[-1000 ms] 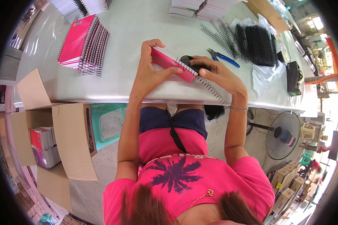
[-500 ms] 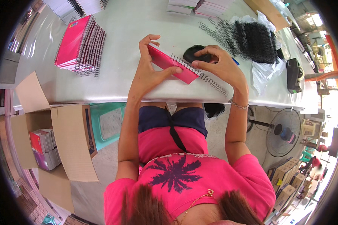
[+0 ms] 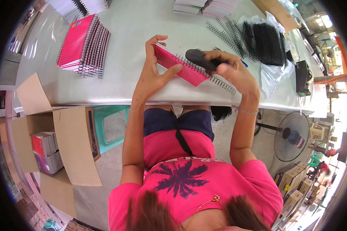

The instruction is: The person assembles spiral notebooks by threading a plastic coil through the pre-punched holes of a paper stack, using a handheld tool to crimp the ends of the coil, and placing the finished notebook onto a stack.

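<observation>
A small pink notebook (image 3: pixel 187 78) is gripped in my left hand (image 3: pixel 153 73), my thumb flat on its cover and my fingers behind its far end. A dark spiral coil (image 3: pixel 224 85) runs through holes along the notebook's upper edge, and its loose tail sticks out past the right-hand corner. My right hand (image 3: pixel 238 73) is closed around a black handheld tool with a rounded end (image 3: pixel 196 57). This tool is held just over the coiled edge; its working part is hidden by my blurred fingers, so touching cannot be told.
A stack of pink spiral notebooks (image 3: pixel 76 42) stands at the table's left. Loose coils (image 3: pixel 231 36), a dense bundle of black coils (image 3: pixel 264 42) and a black tape dispenser (image 3: pixel 302 79) lie at the right. An open carton (image 3: pixel 75 142) of books and a fan (image 3: pixel 291 135) are below.
My right hand has left the coil and picked up the black tool from the table, lifting it over the notebook's edge. My left hand keeps its hold.
</observation>
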{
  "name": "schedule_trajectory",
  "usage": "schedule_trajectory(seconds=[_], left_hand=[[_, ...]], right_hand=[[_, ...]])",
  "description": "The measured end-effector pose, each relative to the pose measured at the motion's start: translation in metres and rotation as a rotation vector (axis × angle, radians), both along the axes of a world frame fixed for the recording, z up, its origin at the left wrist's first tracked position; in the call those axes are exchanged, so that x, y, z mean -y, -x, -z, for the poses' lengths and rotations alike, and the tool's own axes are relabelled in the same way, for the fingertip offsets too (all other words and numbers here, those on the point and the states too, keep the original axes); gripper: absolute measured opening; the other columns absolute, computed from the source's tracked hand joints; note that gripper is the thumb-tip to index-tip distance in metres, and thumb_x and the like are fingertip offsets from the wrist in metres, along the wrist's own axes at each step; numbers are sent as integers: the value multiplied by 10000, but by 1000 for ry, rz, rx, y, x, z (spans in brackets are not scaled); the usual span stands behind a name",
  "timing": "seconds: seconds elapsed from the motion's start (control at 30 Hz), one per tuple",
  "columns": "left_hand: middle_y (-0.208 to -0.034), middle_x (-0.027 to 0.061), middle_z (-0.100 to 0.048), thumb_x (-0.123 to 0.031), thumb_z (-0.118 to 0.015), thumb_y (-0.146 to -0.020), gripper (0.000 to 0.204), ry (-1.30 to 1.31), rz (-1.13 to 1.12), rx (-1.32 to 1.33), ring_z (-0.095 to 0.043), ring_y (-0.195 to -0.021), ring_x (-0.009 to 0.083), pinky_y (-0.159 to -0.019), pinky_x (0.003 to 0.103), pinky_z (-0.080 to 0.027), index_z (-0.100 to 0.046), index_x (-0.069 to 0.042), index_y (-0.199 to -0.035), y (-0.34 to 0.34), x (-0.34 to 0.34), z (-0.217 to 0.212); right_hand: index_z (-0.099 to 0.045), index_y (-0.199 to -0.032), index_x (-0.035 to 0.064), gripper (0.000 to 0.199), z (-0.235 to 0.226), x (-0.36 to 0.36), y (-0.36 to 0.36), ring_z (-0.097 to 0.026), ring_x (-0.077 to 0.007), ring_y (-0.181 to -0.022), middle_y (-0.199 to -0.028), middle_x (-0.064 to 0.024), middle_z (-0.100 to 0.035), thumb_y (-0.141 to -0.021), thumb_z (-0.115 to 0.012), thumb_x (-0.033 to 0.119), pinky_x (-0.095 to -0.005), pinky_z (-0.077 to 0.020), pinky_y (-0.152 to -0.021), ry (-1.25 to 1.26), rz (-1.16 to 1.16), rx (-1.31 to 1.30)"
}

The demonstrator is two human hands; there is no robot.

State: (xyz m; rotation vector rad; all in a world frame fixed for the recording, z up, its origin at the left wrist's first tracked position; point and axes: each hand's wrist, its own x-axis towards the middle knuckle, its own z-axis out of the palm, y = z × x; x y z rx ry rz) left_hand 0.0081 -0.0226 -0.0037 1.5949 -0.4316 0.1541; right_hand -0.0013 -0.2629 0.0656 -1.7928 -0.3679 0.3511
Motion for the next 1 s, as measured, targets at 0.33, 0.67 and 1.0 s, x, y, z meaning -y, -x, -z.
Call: schedule_trajectory(seconds=[0.33,0.67,1.0], left_hand=[[-1194,98,-403,-144,-781,-794,785,36,15,-65,-472,-1103,194,-1028,332,-350,-326,-121,-1434,2,0,-1],[-1196,94,-408,-138,-773,-799,759,21,25,-83,-478,-1102,183,-1018,321,-356,-348,-122,-1428,1,-1,-3],[-1199,100,-435,-155,-774,-810,723,-9,-4,-20,-506,-1059,169,-969,311,-397,-363,-98,-1402,-2,-2,3]], right_hand=[[-714,-1054,11,424,-13,6,3,-591,-143,-987,-1123,-74,-635,-832,-782,366,-274,-479,-833,-234,-105,26],[-667,-1145,-6,530,8,1,-15,-581,-100,-842,-1000,-37,-644,-851,-763,424,-247,-486,-803,-120,-27,-80],[-639,-1243,45,526,2,-14,-26,-596,-137,-974,-1153,-64,-639,-857,-770,377,-271,-488,-849,141,31,48]])
